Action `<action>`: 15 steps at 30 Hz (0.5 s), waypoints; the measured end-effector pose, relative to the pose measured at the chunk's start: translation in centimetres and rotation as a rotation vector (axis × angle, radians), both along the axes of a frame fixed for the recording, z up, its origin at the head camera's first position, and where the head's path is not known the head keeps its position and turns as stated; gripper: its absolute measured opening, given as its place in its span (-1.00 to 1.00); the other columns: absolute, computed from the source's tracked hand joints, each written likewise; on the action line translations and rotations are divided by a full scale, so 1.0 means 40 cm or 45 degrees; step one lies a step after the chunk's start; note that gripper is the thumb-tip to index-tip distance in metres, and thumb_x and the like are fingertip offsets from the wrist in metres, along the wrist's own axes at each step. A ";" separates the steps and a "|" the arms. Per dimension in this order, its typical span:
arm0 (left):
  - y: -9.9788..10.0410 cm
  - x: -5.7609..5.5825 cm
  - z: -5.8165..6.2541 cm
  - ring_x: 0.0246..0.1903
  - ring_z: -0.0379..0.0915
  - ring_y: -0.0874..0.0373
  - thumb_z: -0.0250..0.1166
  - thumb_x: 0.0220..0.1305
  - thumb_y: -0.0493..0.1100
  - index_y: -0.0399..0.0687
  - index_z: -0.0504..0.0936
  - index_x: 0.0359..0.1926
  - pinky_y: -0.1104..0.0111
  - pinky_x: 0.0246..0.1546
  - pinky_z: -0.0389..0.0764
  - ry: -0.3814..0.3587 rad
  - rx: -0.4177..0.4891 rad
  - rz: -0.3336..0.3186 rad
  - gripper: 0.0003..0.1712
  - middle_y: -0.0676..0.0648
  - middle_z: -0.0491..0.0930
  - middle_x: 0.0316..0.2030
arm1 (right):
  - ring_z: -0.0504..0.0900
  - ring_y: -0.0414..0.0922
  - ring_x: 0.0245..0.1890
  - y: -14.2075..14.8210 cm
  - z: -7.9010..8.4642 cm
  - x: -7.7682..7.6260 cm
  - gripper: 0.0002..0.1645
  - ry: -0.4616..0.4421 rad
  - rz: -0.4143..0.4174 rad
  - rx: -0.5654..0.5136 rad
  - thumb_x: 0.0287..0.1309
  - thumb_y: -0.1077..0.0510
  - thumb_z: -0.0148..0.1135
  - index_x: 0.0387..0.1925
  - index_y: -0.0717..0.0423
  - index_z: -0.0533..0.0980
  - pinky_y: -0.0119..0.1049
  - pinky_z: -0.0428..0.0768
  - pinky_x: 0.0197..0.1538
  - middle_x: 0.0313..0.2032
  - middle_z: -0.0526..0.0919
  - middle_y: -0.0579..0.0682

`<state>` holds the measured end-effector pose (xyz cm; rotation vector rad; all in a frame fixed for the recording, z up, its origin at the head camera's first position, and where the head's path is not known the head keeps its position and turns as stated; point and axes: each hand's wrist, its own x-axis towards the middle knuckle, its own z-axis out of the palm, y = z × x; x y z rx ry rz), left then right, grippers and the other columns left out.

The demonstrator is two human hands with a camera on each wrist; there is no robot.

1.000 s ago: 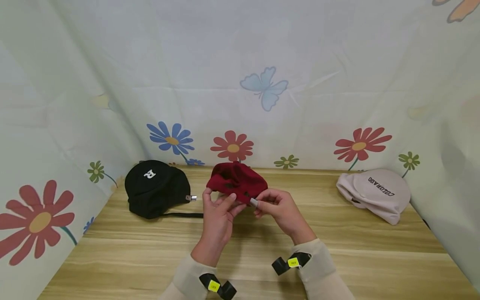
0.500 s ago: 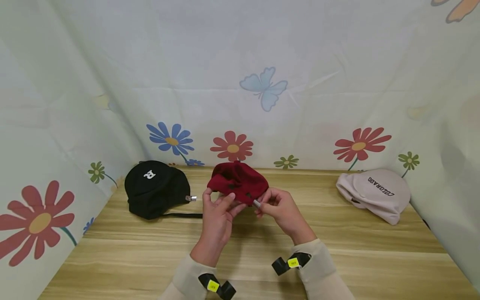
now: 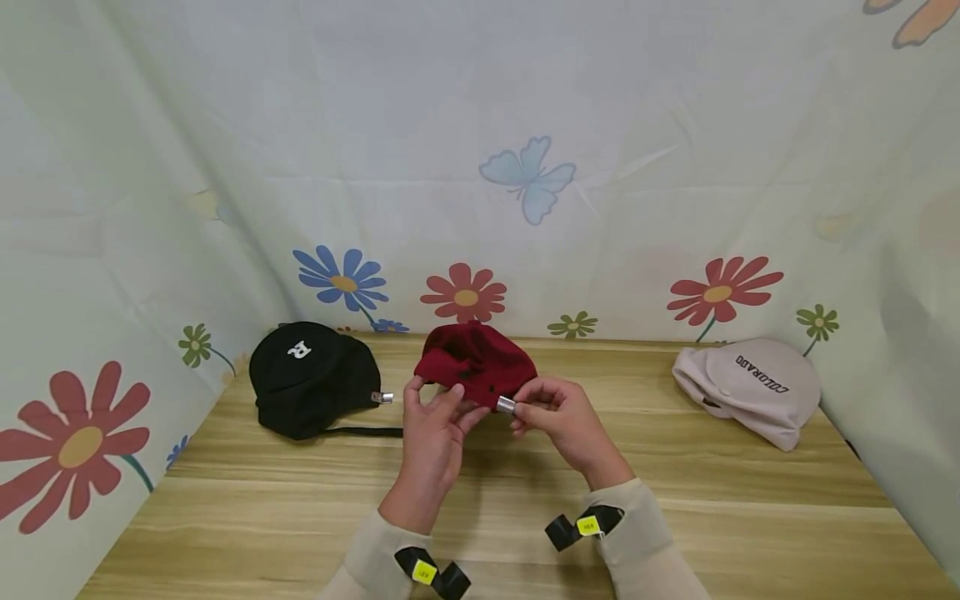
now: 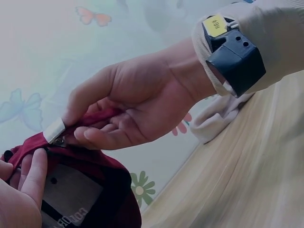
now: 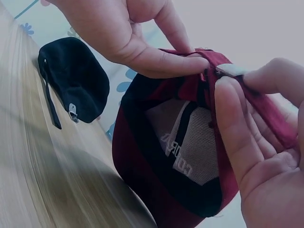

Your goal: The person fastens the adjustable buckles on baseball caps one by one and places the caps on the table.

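- Head view: dark-red fabric cap (image 3: 476, 358) between both hands, left hand (image 3: 435, 446) pinching its edge, right hand (image 3: 561, 417) pinching the silver metal strap buckle (image 3: 506, 405).
- Likely light, floppy; best gripped at band and stiffer buckle.

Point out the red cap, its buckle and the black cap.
Red cap (image 3: 496, 357), head view: on the crown.
Buckle (image 3: 506, 405), head view: on its silvery face.
Black cap (image 3: 317, 377), head view: on the crown, below the white letter.
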<state>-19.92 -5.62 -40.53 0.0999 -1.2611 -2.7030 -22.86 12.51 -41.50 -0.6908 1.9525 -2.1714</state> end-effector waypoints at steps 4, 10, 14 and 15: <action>0.002 0.001 -0.001 -0.42 0.65 0.11 0.11 0.37 -0.39 0.14 0.11 0.22 0.22 -0.27 0.73 0.027 0.007 -0.017 -0.44 -0.06 0.58 -0.32 | 0.66 -0.17 -0.48 -0.001 -0.004 -0.003 -0.77 0.033 -0.005 0.047 0.17 0.25 0.31 -0.24 0.38 0.56 -0.21 0.72 -0.29 -0.43 0.67 0.00; 0.001 0.002 -0.001 -0.40 0.66 0.10 0.13 0.37 -0.35 0.13 0.15 0.20 0.18 -0.24 0.72 0.021 0.006 -0.022 -0.48 -0.07 0.59 -0.31 | 0.66 -0.19 -0.50 -0.003 0.004 0.003 -0.79 0.033 -0.031 0.070 0.17 0.27 0.30 -0.29 0.41 0.53 -0.23 0.71 -0.29 -0.46 0.65 -0.02; 0.001 0.005 0.000 -0.37 0.67 0.10 0.15 0.38 -0.29 0.08 0.17 0.19 0.16 -0.19 0.71 0.003 -0.018 -0.030 -0.53 -0.06 0.63 -0.28 | 0.67 -0.19 -0.51 -0.008 0.008 0.006 -0.85 0.021 -0.053 0.079 0.17 0.33 0.26 -0.33 0.39 0.49 -0.23 0.72 -0.31 -0.47 0.65 0.01; 0.001 0.005 0.001 -0.37 0.66 0.10 0.15 0.39 -0.27 0.07 0.18 0.18 0.16 -0.19 0.71 0.000 -0.021 -0.033 -0.54 -0.06 0.63 -0.28 | 0.67 -0.18 -0.51 -0.009 0.009 0.007 -0.88 0.018 -0.056 0.081 0.17 0.34 0.25 -0.35 0.37 0.48 -0.23 0.72 -0.32 -0.46 0.64 0.01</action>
